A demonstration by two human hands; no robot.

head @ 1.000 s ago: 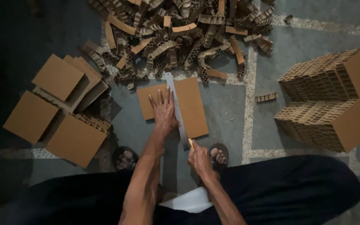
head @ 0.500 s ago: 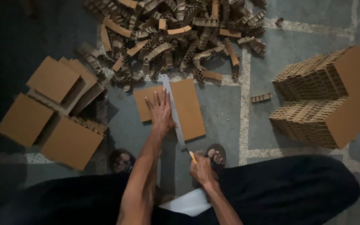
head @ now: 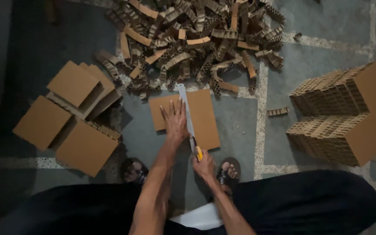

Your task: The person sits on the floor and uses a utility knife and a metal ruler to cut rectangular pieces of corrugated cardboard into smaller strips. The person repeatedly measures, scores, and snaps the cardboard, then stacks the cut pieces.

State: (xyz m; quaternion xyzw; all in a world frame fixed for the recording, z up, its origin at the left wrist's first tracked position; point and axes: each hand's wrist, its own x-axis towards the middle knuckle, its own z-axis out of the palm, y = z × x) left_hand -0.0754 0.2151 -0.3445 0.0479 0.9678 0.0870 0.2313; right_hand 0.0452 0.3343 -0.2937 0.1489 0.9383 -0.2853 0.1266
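A flat brown cardboard piece lies on the grey floor in front of me. My left hand presses flat on its left part, fingers spread, beside a long metal ruler laid across the board. My right hand is at the board's near edge, closed around a yellow-handled cutter whose tip meets the ruler's near end. My sandalled feet rest just below the board.
A heap of cut honeycomb cardboard strips lies beyond the board. Square cardboard blocks sit at the left. Two tall honeycomb cardboard stacks stand at the right, with a small loose strip between.
My right hand with the cutter has drawn back toward me along the ruler. The left hand stays pressed on the board.
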